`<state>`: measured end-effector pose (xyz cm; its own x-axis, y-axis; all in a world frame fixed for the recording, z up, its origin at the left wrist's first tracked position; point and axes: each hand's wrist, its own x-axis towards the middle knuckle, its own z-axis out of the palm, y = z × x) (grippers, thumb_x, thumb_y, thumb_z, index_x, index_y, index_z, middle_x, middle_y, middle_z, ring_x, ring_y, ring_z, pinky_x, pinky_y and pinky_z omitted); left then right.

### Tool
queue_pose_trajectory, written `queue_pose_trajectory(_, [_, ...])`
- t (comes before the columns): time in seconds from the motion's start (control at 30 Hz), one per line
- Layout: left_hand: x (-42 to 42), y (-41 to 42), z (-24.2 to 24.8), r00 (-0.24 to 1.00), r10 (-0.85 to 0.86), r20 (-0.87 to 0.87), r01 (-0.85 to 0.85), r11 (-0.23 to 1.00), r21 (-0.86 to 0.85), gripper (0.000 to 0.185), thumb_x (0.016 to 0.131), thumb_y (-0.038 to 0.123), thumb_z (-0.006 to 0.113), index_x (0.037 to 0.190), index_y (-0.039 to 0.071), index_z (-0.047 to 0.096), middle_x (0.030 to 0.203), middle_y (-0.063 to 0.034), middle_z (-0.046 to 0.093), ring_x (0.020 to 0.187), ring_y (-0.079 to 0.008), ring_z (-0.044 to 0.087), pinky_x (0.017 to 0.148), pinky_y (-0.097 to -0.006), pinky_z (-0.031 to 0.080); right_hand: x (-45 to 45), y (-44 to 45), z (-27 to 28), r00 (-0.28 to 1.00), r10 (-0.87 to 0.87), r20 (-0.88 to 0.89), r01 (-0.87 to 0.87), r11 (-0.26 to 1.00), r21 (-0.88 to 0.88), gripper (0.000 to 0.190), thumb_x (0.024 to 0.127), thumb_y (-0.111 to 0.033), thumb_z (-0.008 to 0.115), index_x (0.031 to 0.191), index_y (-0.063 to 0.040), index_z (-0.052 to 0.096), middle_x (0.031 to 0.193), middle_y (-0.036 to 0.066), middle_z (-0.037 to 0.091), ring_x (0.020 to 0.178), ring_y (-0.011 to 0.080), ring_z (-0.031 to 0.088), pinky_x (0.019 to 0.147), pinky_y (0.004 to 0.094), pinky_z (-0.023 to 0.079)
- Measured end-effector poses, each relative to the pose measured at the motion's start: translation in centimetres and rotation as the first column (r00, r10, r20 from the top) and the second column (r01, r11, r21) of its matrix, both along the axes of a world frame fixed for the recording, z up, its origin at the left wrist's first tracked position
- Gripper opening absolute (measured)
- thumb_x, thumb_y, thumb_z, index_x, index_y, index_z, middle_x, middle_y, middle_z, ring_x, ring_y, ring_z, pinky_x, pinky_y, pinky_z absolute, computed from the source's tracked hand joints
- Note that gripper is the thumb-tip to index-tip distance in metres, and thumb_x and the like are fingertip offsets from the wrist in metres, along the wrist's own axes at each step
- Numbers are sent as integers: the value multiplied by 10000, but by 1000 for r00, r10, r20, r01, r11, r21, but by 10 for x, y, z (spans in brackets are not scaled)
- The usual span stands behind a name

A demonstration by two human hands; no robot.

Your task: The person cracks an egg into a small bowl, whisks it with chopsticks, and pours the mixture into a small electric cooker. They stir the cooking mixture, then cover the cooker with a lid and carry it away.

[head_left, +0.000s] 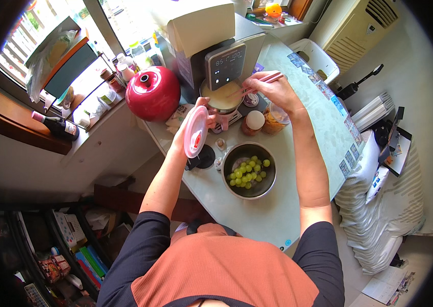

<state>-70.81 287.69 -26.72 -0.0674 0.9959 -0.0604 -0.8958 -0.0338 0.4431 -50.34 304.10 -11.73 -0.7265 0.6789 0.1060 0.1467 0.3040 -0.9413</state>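
Note:
My left hand point(182, 129) grips a round pink plastic lid point(190, 132) with a red valve, tilted nearly on edge. Its fingertips are beside the pink handle point(223, 121) of a vessel; whether they touch it I cannot tell. Pinched in my right hand point(274, 89) is a pair of pink chopsticks point(268, 78). Their tips reach into a round metal-rimmed pot point(221, 110) of pale, creamy liquid point(218, 98). A device with a lit display point(225, 65) overhangs the pot and hides its back part.
Nearer me stands a steel bowl point(235, 192) of green grapes point(248, 172). A white-lidded jar point(254, 121) and a clear container point(276, 119) of orange food sit below my right wrist. Left of the device is a large red round vessel point(153, 94). The table's left edge point(201, 203) runs diagonally.

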Motion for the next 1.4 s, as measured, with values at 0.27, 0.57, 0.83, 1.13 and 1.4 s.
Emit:
queue_pose_trajectory(0.27, [0,0,-1,1000,23,-19,-24,999,-39,350,1025,101,583,1359,119,480,1053,-169,535,865,-225,516,718,-312,428,0,2,-4,999,52,-5,-52,999,-4,241,973,-166,657,1008,49,758,910,89,773,874,156,737,802,299,583])
queue_pose_trajectory(0.57, [-1,0,-2,999,26,-41,-28,999,-40,308,1046,136,555,1348,120,497,1070,-195,554,869,-222,519,714,-307,434,0,3,-7,993,-39,-110,38,999,-14,240,979,-166,650,1013,43,761,915,90,774,881,165,739,814,300,584])
queue_pose_trajectory(0.83, [1,-1,-1,997,45,-59,-48,998,-48,319,1042,150,572,1347,114,490,1070,-190,552,881,-214,515,706,-299,445,0,3,-6,997,-63,-38,65,996,63,258,964,-197,669,1008,41,760,918,90,776,860,147,725,810,284,573])
queue_pose_trajectory(1.13, [2,1,3,1000,-24,-3,24,998,58,272,1043,154,570,1297,102,485,1050,-166,532,859,-208,499,696,-290,445,0,4,-10,1000,18,22,-18,1000,-14,256,966,-189,671,1032,42,760,957,108,784,890,151,739,814,297,583])
queue_pose_trajectory(1.4, [2,1,-2,999,15,-45,-16,1000,-13,283,1050,156,559,1320,112,489,1050,-174,537,863,-222,505,698,-295,445,0,5,-8,999,38,11,-37,998,-52,251,963,-183,668,996,47,761,935,105,778,882,158,739,801,300,590])
